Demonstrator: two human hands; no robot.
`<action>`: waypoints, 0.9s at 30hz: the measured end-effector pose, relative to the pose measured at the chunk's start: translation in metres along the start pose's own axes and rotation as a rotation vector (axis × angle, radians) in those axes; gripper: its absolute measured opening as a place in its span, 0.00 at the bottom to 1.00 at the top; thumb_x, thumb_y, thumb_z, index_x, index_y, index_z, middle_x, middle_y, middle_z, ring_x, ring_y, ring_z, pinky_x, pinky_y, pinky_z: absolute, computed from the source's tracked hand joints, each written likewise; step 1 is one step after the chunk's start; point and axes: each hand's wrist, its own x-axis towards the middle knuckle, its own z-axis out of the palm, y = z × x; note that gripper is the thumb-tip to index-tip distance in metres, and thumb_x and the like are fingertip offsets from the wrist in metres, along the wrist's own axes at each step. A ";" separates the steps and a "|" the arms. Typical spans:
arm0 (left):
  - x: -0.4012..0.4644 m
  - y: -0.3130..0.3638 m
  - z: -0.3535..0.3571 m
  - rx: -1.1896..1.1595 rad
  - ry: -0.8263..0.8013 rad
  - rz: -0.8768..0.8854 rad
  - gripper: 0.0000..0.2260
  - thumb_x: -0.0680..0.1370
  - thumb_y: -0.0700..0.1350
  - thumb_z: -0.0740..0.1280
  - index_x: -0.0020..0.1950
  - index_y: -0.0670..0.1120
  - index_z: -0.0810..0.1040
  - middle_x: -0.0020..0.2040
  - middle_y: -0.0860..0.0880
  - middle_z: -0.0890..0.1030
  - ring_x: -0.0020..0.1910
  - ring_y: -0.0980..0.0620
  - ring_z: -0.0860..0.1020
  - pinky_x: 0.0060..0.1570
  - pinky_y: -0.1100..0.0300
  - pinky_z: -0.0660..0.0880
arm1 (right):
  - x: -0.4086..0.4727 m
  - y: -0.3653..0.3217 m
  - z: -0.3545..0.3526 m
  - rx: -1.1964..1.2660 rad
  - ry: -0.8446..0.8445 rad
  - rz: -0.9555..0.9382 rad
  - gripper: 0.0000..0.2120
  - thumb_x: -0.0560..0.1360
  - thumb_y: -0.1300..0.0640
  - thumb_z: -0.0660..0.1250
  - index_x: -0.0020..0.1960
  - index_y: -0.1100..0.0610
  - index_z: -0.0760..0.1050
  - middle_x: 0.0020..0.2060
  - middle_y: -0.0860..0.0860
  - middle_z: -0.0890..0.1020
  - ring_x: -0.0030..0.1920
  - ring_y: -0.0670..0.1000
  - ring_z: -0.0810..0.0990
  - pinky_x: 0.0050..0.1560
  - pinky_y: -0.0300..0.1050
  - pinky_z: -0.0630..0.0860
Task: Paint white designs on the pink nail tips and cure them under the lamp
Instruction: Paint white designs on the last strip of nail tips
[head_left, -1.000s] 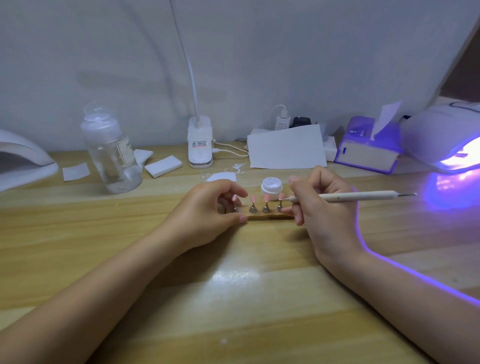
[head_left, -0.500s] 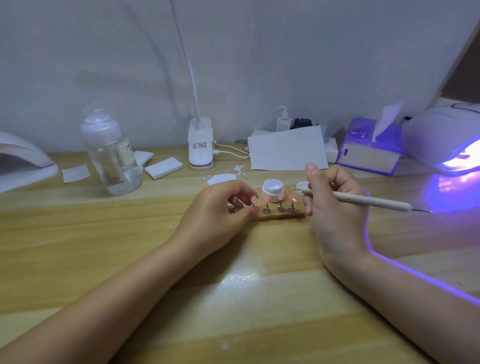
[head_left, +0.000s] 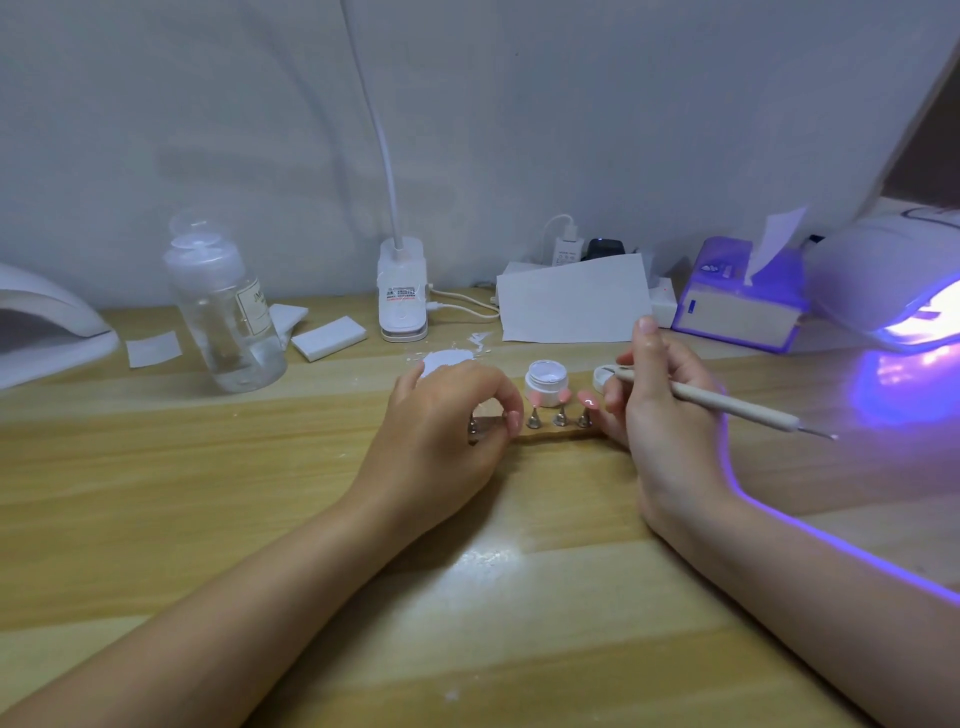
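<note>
- Three pink nail tips (head_left: 563, 398) on small metal cone stands are seen in a row along a narrow wooden holder strip (head_left: 550, 435), at the middle of the light wooden table (head_left: 208, 493).
- The left end of the strip is gripped by the left hand (head_left: 447, 436); its fingers are curled, with thumb and forefinger closed around a stand there.
- A slim beige nail-art pen (head_left: 727, 402) is pinched by the right hand (head_left: 660, 410), whose fingers are curled round the shaft while the forefinger is raised straight; the lower fingers touch the strip's right end.
- The pen's near tip is held over a small white lid (head_left: 602, 375), just right of an open white pot of gel (head_left: 545, 382).
- A white curing lamp glowing violet (head_left: 893, 280) is seen at the far right, well apart from the tips.
</note>
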 end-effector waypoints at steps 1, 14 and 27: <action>0.000 0.001 -0.001 0.011 0.053 0.054 0.08 0.71 0.37 0.65 0.38 0.50 0.73 0.40 0.58 0.78 0.41 0.62 0.71 0.59 0.49 0.65 | 0.000 0.000 0.000 -0.010 -0.003 0.002 0.18 0.76 0.44 0.60 0.33 0.53 0.69 0.19 0.45 0.71 0.24 0.42 0.73 0.39 0.47 0.74; -0.010 0.013 0.004 -0.493 -0.217 -0.019 0.13 0.71 0.32 0.69 0.38 0.50 0.79 0.38 0.58 0.80 0.38 0.62 0.78 0.37 0.74 0.71 | 0.002 0.002 -0.002 -0.004 -0.045 -0.002 0.15 0.77 0.49 0.61 0.35 0.54 0.67 0.19 0.46 0.72 0.24 0.43 0.75 0.36 0.41 0.74; -0.007 0.010 0.005 -0.461 -0.112 -0.008 0.05 0.71 0.34 0.70 0.41 0.43 0.83 0.39 0.46 0.82 0.39 0.54 0.79 0.40 0.70 0.73 | -0.003 -0.003 -0.004 0.041 -0.037 -0.066 0.17 0.71 0.48 0.68 0.31 0.54 0.66 0.16 0.46 0.69 0.20 0.41 0.70 0.32 0.37 0.75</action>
